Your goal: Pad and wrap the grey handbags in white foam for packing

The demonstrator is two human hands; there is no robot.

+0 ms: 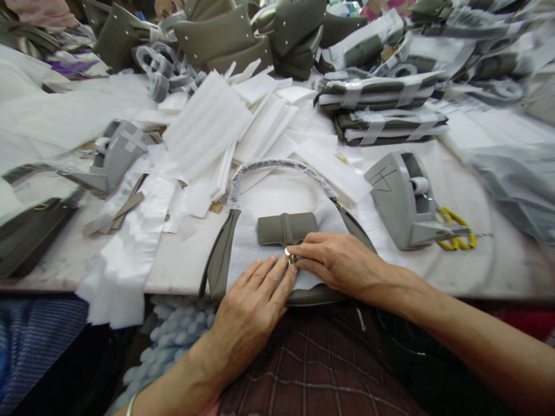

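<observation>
An olive-green handbag [218,257] lies at the table's front edge, its handle [277,164] wrapped in clear plastic and arched away from me. A white foam sheet [245,245] covers most of its front. On top rests a small olive flap with a strap [271,229], and a shiny metal clasp [291,259] is at the strap's lower end. My left hand [254,303] lies flat on the sheet, fingers stretched out, fingertips beside the clasp. From the right, my right hand [347,266] has its thumb and forefinger closed at the clasp, partly hiding it.
Grey tape dispensers stand to the right [396,199] and left [124,153]. Yellow-handled scissors [455,230] lie by the right one. White foam sheets [208,124] pile up behind the bag. Wrapped olive bags [381,92] are stacked beyond, and another olive bag [37,237] lies far left.
</observation>
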